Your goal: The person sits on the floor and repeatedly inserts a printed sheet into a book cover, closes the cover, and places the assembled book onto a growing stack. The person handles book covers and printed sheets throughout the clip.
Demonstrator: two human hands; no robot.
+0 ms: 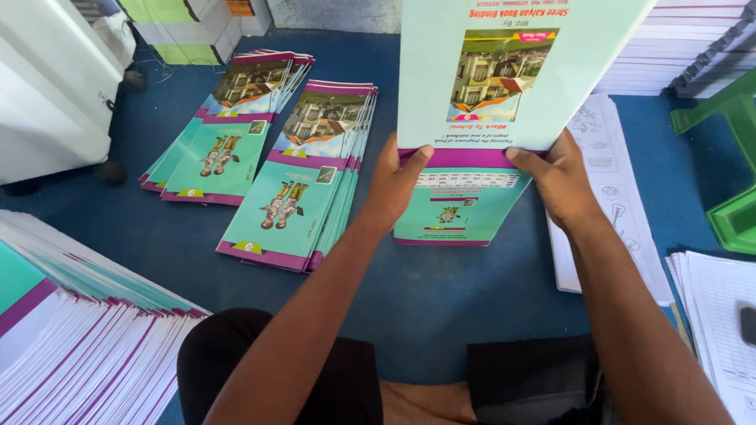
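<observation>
Notebook cover (504,71): pale teal sheet, purple band, building picture; I hold it raised, tilted, over blue floor.

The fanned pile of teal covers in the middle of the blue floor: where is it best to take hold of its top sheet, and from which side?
On the middle fanned pile, the sheets are stepped toward the right, so their right edges lie exposed. Probably best to pinch the top sheet at its near right corner, by the purple band, coming from the right. The left hand is nearest to it, but both hands now hold the folded cover.
</observation>
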